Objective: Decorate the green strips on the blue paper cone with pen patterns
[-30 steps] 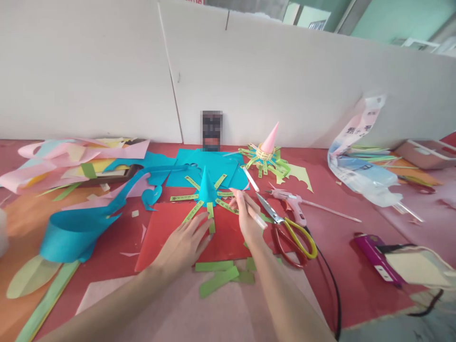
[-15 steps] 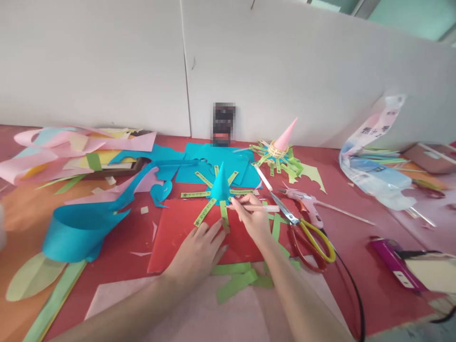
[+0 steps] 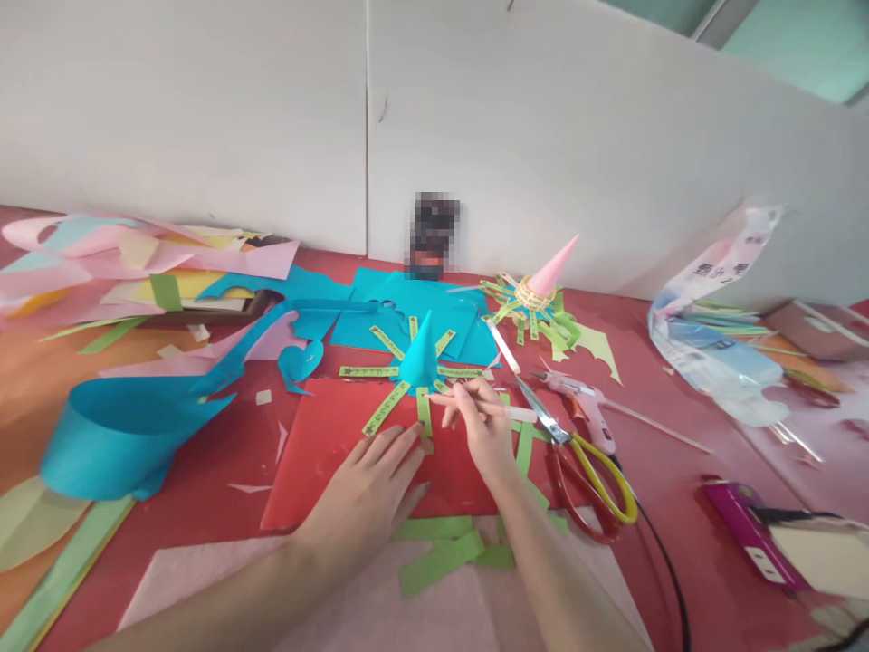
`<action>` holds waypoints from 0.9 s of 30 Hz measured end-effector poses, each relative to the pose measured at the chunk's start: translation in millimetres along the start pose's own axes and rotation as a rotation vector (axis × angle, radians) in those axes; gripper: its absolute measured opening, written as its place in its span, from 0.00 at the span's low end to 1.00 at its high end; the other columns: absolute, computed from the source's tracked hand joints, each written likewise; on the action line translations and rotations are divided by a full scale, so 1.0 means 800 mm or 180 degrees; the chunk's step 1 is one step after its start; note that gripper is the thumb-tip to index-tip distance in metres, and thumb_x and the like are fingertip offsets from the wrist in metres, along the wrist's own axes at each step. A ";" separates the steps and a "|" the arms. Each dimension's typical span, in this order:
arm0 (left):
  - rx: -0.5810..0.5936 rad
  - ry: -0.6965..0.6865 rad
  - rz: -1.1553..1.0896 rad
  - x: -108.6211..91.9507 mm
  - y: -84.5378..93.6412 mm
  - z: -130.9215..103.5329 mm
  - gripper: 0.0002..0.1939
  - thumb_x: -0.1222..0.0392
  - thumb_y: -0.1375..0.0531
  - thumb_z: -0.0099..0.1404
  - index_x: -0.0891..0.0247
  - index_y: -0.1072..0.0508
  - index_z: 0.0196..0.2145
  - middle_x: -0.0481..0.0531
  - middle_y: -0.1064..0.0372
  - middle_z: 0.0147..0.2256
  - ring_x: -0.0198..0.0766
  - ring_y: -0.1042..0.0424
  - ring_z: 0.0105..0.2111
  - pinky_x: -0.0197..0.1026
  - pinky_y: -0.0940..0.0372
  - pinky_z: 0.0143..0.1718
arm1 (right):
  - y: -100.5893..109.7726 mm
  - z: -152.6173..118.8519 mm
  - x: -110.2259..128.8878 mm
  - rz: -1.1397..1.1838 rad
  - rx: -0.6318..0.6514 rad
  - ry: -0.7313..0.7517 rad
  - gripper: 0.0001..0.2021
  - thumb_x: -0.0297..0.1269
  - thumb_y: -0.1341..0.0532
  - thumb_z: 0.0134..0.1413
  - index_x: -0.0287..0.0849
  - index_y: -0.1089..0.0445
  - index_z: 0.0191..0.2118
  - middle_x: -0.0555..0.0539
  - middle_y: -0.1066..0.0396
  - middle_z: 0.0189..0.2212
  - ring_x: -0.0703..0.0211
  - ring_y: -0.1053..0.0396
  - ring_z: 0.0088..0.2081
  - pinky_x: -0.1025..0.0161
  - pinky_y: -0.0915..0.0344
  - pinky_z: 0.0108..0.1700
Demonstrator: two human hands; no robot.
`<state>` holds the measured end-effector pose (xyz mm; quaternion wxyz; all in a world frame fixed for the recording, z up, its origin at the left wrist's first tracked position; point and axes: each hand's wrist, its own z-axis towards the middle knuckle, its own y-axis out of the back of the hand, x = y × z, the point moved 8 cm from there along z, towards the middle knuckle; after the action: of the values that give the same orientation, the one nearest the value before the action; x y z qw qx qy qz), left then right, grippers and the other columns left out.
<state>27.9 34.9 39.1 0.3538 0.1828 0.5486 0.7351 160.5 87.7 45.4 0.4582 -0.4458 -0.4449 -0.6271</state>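
Observation:
A blue paper cone [image 3: 419,355] stands at the back edge of a red board [image 3: 326,453], with several green marked strips spreading out from its base. My right hand [image 3: 485,430] is closed round a light pink pen [image 3: 506,411], whose tip is at the front green strip [image 3: 424,417]. My left hand [image 3: 373,484] lies flat on the red board, its fingers spread and its fingertips at the lower end of that strip. Behind and to the right stands a pink cone [image 3: 553,265] with a woven-looking band and green strips.
Scissors [image 3: 560,435] and a pink glue gun [image 3: 587,403] lie to the right, near a purple power strip [image 3: 750,534]. A large blue paper loop [image 3: 112,444] and heaped coloured paper [image 3: 224,263] are at the left. Green scraps [image 3: 441,560] lie in front.
The pen and my right hand have moved slightly; the tip is now over the front strip. The camera view has shifted a little. My left hand stays on the board.

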 end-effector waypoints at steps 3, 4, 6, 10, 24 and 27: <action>0.0002 -0.0120 -0.0217 -0.003 0.001 0.002 0.17 0.58 0.52 0.68 0.64 0.33 0.50 0.54 0.34 0.52 0.43 0.35 0.51 0.46 0.36 0.48 | -0.004 0.000 0.001 0.0166 0.0226 -0.0018 0.09 0.39 0.47 0.58 0.44 0.36 0.29 0.54 0.33 0.16 0.58 0.28 0.28 0.58 0.35 0.43; 0.0003 -0.0142 -0.0251 -0.003 0.002 0.002 0.17 0.58 0.52 0.68 0.65 0.33 0.51 0.55 0.33 0.52 0.43 0.34 0.50 0.46 0.36 0.48 | -0.005 0.001 0.001 0.0233 0.0288 -0.0005 0.08 0.38 0.47 0.58 0.44 0.35 0.30 0.54 0.32 0.17 0.59 0.28 0.28 0.58 0.35 0.43; -0.0017 -0.0167 -0.0266 -0.004 0.003 0.002 0.17 0.58 0.52 0.68 0.66 0.34 0.51 0.55 0.32 0.50 0.43 0.33 0.49 0.46 0.35 0.48 | -0.006 0.003 -0.004 0.0354 0.0276 -0.0035 0.08 0.37 0.47 0.57 0.44 0.34 0.30 0.54 0.31 0.17 0.59 0.29 0.27 0.59 0.35 0.42; -0.0052 -0.0214 -0.0192 -0.005 0.000 0.000 0.17 0.59 0.52 0.68 0.65 0.33 0.50 0.54 0.30 0.49 0.44 0.32 0.48 0.47 0.36 0.47 | 0.003 0.012 -0.030 0.0734 -0.0149 -0.0352 0.08 0.39 0.46 0.55 0.43 0.34 0.28 0.53 0.32 0.16 0.60 0.31 0.23 0.63 0.36 0.30; 0.0121 -0.0122 -0.0346 -0.001 -0.006 0.000 0.16 0.60 0.53 0.68 0.64 0.35 0.51 0.55 0.32 0.48 0.43 0.33 0.49 0.47 0.37 0.48 | 0.031 0.018 -0.051 0.1647 -0.1437 -0.0662 0.14 0.42 0.45 0.52 0.43 0.44 0.20 0.61 0.52 0.08 0.72 0.59 0.11 0.69 0.58 0.14; 0.0159 -0.0119 -0.0319 -0.002 -0.007 0.000 0.16 0.60 0.54 0.69 0.63 0.35 0.50 0.55 0.32 0.47 0.44 0.33 0.48 0.49 0.37 0.47 | 0.028 0.020 -0.056 0.1454 -0.1410 -0.0622 0.14 0.43 0.45 0.52 0.43 0.43 0.21 0.60 0.51 0.08 0.71 0.58 0.11 0.69 0.59 0.13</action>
<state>30.7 34.8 34.3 0.3957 0.1775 0.5686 0.6990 193.1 106.8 9.1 0.4340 -0.6809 -0.2282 -0.5440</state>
